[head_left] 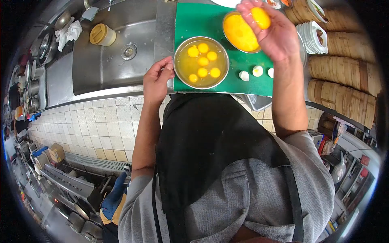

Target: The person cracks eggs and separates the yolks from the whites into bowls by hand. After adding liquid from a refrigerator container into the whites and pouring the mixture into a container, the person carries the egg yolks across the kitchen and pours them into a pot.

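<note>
One yolk [260, 18] rests in the person's right hand [274, 35], which I see turned palm up, fingers loosely cupped. Just left of that hand, a yolk bowl [247, 52] stands on the green board [189, 20]; white eggshells [257, 71] lie below it. The left hand [157, 79], half curled, touches the rim of a steel bowl [201, 88] to its right, where yolks sit in clear egg white [184, 66].

Left forearm [146, 135]: bare, reaching forward | left hand [157, 81]: fingers bent inward, thumb close to them | right forearm [288, 97]: bare, stretched forward, well apart from left | right hand [279, 38]: farther forward than left, palm upturned, lightly cupped, fingers pointing forward and inward
</note>
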Action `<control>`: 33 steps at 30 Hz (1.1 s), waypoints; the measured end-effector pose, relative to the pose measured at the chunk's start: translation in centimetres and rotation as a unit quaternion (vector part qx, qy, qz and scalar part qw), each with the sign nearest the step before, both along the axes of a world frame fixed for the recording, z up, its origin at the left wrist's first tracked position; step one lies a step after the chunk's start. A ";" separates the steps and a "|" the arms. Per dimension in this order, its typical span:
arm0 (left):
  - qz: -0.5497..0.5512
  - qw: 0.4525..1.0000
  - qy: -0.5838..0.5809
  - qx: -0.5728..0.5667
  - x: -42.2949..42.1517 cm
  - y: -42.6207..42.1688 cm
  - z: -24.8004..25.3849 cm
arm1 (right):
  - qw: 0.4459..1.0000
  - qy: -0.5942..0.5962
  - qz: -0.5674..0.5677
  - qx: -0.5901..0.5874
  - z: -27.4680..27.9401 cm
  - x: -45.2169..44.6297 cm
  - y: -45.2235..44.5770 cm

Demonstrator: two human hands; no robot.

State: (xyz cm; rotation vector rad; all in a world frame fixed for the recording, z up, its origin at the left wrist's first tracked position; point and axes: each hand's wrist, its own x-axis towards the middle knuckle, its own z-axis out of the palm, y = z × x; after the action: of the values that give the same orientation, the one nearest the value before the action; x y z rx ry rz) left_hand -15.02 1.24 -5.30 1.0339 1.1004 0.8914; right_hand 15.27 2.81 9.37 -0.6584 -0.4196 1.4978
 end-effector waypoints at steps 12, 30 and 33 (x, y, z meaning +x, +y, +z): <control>-0.012 1.000 0.013 0.002 -0.1 -0.3 0.2 | 0.727 -0.671 0.004 -0.145 -6.8 3.2 0.2; 0.000 1.000 0.003 0.007 -0.1 -0.4 0.0 | 0.851 -0.444 0.196 -0.201 -10.3 -8.0 1.0; -0.015 1.000 0.011 0.000 -0.2 -0.5 0.0 | 0.856 -0.432 0.194 -0.208 -11.3 -8.2 0.9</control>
State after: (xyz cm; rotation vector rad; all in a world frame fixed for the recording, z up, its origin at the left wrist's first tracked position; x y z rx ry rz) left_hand -15.21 0.76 -5.32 1.0610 1.1003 0.8574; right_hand 7.10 3.70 -1.90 -1.6946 -0.9685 1.6166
